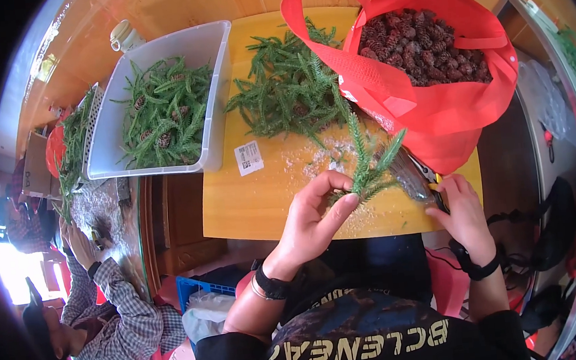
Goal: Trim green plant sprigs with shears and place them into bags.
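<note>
My left hand (316,217) pinches a green artificial pine sprig (362,159) between thumb and fingers, above the near part of the yellow table. At the table's right side, my right hand (463,208) has its fingers curled round the yellow-and-black handle of a tool (435,187). Its metal end is partly hidden, so its exact kind is unclear. Beside it lies a clear plastic bag (411,182) with dark contents. Beyond my hands is a pile of green pine sprigs (287,88). A red fabric bag (455,109) full of brown pine cones (419,44) stands at the far right.
A translucent plastic bin (213,128) at the far left holds sprigs fitted with cones. A white label (248,158) and pale crumbs (317,161) lie on the yellow table (257,213). At another table on the left, a person in a checked shirt (127,328) works with sprigs.
</note>
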`<state>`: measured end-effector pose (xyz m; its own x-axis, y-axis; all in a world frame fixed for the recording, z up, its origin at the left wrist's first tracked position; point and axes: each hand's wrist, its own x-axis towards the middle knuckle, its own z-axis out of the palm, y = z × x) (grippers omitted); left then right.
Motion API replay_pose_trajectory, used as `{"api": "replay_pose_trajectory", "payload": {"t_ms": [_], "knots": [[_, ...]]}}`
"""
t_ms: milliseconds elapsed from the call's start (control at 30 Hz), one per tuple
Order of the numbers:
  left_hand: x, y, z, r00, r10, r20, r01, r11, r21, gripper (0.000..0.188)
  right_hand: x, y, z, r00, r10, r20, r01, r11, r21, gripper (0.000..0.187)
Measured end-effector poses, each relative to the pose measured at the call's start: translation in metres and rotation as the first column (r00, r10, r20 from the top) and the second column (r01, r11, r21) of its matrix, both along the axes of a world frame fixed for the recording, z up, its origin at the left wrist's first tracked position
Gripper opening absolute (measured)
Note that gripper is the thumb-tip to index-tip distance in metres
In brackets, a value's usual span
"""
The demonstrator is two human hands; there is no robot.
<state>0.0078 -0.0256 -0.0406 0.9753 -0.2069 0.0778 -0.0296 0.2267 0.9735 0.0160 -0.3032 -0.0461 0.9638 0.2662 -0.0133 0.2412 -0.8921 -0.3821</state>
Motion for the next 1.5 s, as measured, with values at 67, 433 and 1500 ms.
{"api": "replay_pose_trajectory", "payload": {"t_ms": [67, 433, 1500], "knots": [[0.000, 0.001, 0.006, 0.996, -0.047, -0.073, 0.043, 0.997, -0.058, 0.011, -0.003, -0.015, -0.009, 0.997, -0.061, -0.049, 0.058, 0.997, -0.054, 0.044], [-0.004, 0.014, 0.003, 0.964, -0.187, -0.189, 0.119, 0.940, -0.320, 0.012, 0.005, -0.020, -0.006, 0.995, 0.007, -0.100, 0.003, 0.995, 0.103, 0.023], [-0.004, 0.017, 0.020, 0.967, -0.044, 0.249, -0.008, 0.978, 0.206, 0.015, 0.006, 0.051, 0.055, 0.835, 0.428, 0.344, -0.523, 0.811, 0.261, 0.028]]}}
